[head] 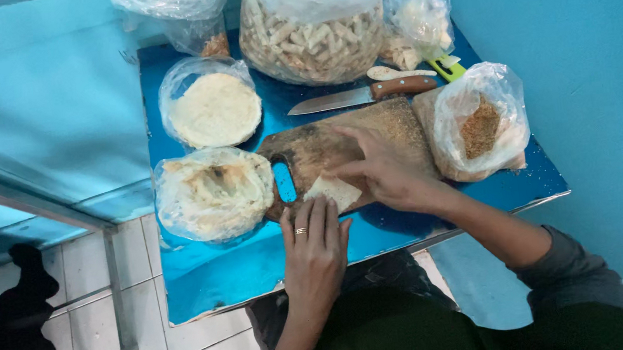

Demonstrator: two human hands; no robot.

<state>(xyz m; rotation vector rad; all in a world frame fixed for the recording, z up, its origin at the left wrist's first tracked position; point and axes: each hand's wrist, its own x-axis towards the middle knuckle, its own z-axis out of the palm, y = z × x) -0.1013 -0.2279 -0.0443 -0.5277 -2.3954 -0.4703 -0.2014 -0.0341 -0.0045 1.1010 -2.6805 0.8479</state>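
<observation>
A small pale folded piece of flatbread lies on the near edge of a dark wooden cutting board. My left hand, with a ring on one finger, lies flat with its fingertips touching the bread's near side. My right hand presses down on the bread from the right, fingers spread over it. Neither hand grips anything.
A blue table holds two bags of round flatbreads, a wooden-handled knife, a big bag of rolled snacks, a bag of brown crumbs and a green peeler. Tiled floor lies to the left.
</observation>
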